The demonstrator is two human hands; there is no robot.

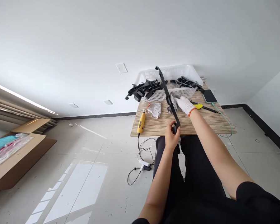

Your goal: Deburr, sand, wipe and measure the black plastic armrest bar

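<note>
At the near edge of the wooden table (207, 123), the bare left hand (171, 137) is clamped around the lower end of a long black plastic part (166, 93), which stands tilted up toward the white basket (175, 72). The gloved right hand (185, 104) presses a grey cloth (175, 100) against the part's middle, fingers closed on it. Just left lies a spare white glove (154, 109), then a yellow rotary tool (141, 122). More black parts (144, 88) fill the basket; a phone (209, 95) rests at right.
</note>
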